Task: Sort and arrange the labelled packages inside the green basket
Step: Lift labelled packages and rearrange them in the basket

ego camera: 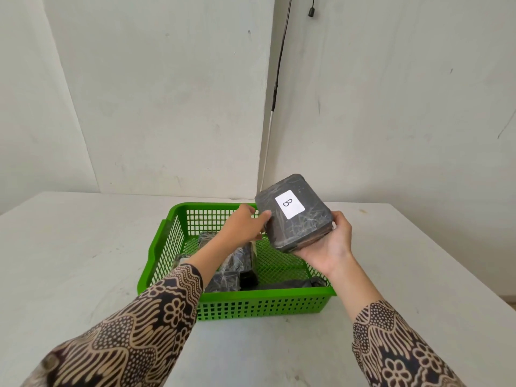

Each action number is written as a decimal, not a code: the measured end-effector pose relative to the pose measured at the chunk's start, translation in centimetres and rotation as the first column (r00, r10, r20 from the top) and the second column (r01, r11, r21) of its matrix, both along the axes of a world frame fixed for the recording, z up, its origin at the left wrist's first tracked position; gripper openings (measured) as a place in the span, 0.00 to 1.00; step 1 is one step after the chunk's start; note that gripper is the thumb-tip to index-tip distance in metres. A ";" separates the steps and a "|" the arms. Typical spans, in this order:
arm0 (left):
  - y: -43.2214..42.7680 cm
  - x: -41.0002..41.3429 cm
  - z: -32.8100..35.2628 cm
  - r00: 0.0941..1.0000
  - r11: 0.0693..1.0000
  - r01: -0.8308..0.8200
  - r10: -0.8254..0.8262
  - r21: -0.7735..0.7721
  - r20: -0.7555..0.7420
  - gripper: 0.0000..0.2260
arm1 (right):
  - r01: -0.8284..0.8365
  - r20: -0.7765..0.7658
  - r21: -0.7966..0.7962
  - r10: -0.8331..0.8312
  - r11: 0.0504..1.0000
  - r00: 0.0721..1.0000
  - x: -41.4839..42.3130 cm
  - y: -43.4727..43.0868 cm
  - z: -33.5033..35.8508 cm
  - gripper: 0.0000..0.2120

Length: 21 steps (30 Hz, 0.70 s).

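Note:
A dark wrapped package (pixel 294 216) with a white label marked "B" is held tilted above the right half of the green basket (pixel 237 304). My right hand (pixel 328 244) grips it from below and at its right edge. My left hand (pixel 243 227) touches its left edge with the fingertips. Inside the basket lie several other dark wrapped packages (pixel 223 280), mostly on the left and along the front; my left forearm hides part of them and their labels do not show.
The basket stands on a white table (pixel 83 261) set against a white wall. A black and white cable (pixel 275 93) hangs down the wall behind the basket. The table's right edge runs diagonally at the right.

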<state>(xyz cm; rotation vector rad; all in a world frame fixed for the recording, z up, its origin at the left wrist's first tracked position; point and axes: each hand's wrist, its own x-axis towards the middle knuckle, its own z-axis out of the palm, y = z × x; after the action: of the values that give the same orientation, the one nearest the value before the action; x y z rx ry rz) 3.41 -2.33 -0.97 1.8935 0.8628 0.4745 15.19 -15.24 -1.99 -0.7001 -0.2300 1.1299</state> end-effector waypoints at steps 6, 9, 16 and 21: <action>-0.7 0.8 0.1 0.992 0.919 0.008 0.041 -0.393 0.116 0.12 | 0.177 0.275 -0.164 -0.127 0.971 0.953 0.3 0.0 0.1 0.18; -0.4 0.8 0.0 0.984 0.895 -0.048 0.119 -0.444 0.133 0.12 | 0.468 0.726 -0.273 -0.139 0.841 0.673 0.7 -0.3 0.2 0.15; -0.1 1.1 0.2 0.988 0.984 -0.155 0.154 -0.088 -0.020 0.16 | 0.552 0.956 -0.280 0.282 0.785 0.084 0.6 -0.9 0.1 0.25; -0.4 1.0 -0.2 0.981 0.972 -0.167 0.180 0.167 -0.069 0.26 | 0.543 0.909 -0.393 0.404 0.742 0.106 -0.3 -0.4 0.0 0.24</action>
<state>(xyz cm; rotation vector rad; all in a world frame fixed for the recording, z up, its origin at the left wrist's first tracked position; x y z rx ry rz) 4.38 -2.76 -1.18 2.0051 1.0798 0.5892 14.86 -15.69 -1.99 -2.1829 -1.0010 0.3157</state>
